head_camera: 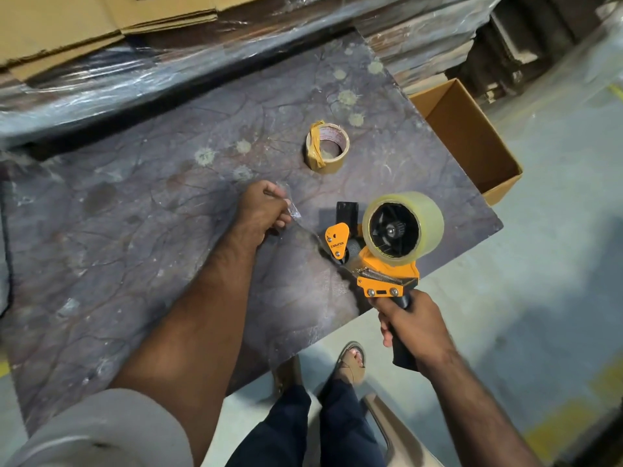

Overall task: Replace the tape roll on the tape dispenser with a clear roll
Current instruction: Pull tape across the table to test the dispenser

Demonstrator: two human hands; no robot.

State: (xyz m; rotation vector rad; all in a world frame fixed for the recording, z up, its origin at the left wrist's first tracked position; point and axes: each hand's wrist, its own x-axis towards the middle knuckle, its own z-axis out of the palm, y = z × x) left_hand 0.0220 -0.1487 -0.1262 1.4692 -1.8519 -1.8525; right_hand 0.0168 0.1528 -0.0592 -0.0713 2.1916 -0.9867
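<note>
An orange tape dispenser with a black handle is held at the table's right edge, my right hand wrapped around its handle. A clear tape roll sits on the dispenser's black hub. A strip of clear tape runs from the dispenser's front roller to my left hand, which pinches its free end above the table. A nearly used-up brown tape roll stands on the table behind my left hand, apart from both hands.
The worn grey table fills the left and centre. An open cardboard box sits off its right side. Wrapped flat cardboard stacks lie beyond the far edge. My feet and a chair are below.
</note>
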